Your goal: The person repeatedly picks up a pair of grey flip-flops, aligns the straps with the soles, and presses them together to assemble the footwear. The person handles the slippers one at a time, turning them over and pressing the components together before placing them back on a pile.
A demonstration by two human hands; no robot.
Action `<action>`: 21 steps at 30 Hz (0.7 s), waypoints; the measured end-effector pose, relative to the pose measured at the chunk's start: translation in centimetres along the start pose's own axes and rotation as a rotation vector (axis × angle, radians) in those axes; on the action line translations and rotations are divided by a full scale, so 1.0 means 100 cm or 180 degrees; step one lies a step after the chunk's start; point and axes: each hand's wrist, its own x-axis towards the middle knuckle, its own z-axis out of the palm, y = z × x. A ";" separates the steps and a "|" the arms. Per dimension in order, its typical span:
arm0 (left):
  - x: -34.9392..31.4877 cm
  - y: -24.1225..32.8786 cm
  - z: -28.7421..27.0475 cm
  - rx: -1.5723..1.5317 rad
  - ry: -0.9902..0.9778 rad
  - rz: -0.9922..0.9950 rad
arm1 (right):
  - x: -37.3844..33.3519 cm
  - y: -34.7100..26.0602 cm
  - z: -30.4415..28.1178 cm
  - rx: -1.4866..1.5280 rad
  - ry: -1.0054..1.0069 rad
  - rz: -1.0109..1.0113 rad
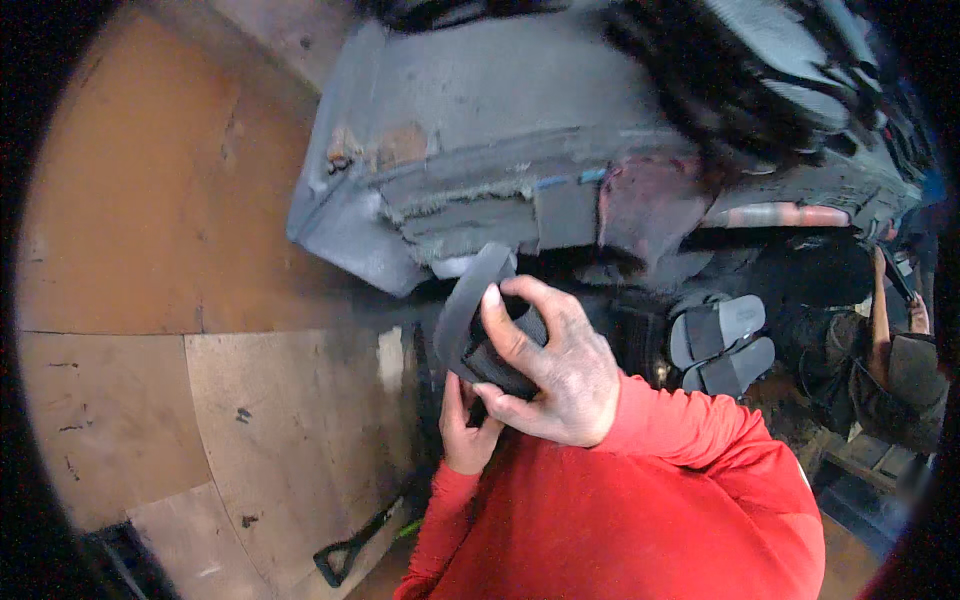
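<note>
Brown boarding [150, 200]: several sheets, seams visible, well to the left of the grey slide sandal [460, 310].
Black handle [372, 530]: loop-ended, nearer the wearer than the sandal and to its left; the rest hard to make out.
Workbench [500, 90]: grey-covered, frayed along the edge, beyond the sandal; surface blurred.
Grey slide sandal: one, between the two hands, just in front of the workbench edge; long axis running away from the wearer, far end leaning right; sole edge turned left, dark strap side turned right; toe and heel not distinguishable.
Left hand [467, 435]: at the sandal's near end, fingers raised against it, wrist below; fingertips hidden behind the sole, so how far they close is not visible.
Right hand [565, 375]: reaching across from the right, back of hand uppermost, digits spread and bent around the sandal's strap side, gripping it; some fingertips covered.
Reddish patch [650, 200]: on the workbench edge, beyond the sandal and to its right.
Pair of grey slides [742, 318]: black straps, side by side, right of the sandal.
Dark pile [690, 90]: on the workbench, far right of the sandal, blurred.
Second person [910, 375]: dark clothing, rightmost, well apart from the sandal, cut off by the lens rim
</note>
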 end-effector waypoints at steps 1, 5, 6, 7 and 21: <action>0.003 0.002 0.007 -0.0079 0.0458 0.0167 | 0.009 -0.007 -0.017 0.0159 0.0238 -0.0037; 0.057 0.057 0.028 -0.0127 0.1143 0.0978 | 0.019 -0.026 -0.086 -0.0038 0.1346 -0.0648; 0.082 0.080 0.033 -0.0493 0.1155 0.0799 | 0.016 -0.029 -0.103 -0.0183 0.1631 -0.0858; 0.111 0.102 0.039 -0.1206 0.0819 0.0789 | 0.012 -0.030 -0.120 -0.0579 0.1765 -0.0836; 0.097 0.125 0.049 -0.2584 -0.1349 0.0516 | 0.028 0.052 -0.308 -0.2920 0.2213 -0.1063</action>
